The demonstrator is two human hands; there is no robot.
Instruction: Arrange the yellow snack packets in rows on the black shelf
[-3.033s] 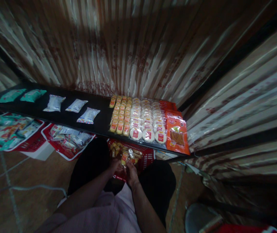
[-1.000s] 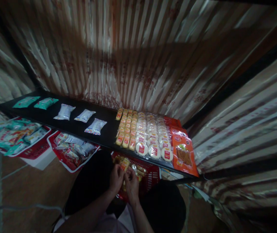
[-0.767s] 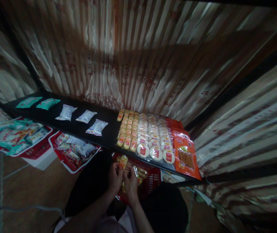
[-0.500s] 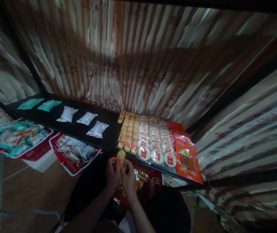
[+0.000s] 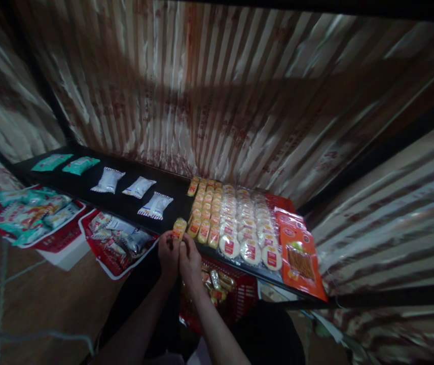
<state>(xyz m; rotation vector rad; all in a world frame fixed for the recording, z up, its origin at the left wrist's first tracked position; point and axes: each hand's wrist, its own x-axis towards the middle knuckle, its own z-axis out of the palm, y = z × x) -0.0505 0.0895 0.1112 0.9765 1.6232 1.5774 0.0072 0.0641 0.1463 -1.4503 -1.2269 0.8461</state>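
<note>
Between the fingers of both hands is a small yellow wrapped snack (image 5: pixel 179 228) with a red label, held upright at the shelf's front edge. My left hand (image 5: pixel 167 252) grips it from the left, fingers closed. My right hand (image 5: pixel 189 257) closes on its lower right side, and the two hands touch. Just right of it, rows of matching yellow snacks (image 5: pixel 204 230) lie on the black shelf (image 5: pixel 125 207). Beside those are rows of round white wrapped cakes (image 5: pixel 250 251) with red labels. Below my right hand, a red basket (image 5: pixel 245 299) holds more gold-wrapped snacks, partly hidden by my forearm.
Orange snack bags (image 5: pixel 299 261) lie at the shelf's right end. White-and-blue packets (image 5: pixel 156 205) and green packets (image 5: pixel 82 165) lie to the left. Two more red baskets of packets, one nearer (image 5: pixel 116 276) and one farther left (image 5: pixel 59 238), stand below the shelf. Pleated curtain (image 5: pixel 202 101) hangs behind.
Both hands have moved left and slightly up with the yellow snack, which now sits left of the front row, at the shelf edge. The view has shifted a little.
</note>
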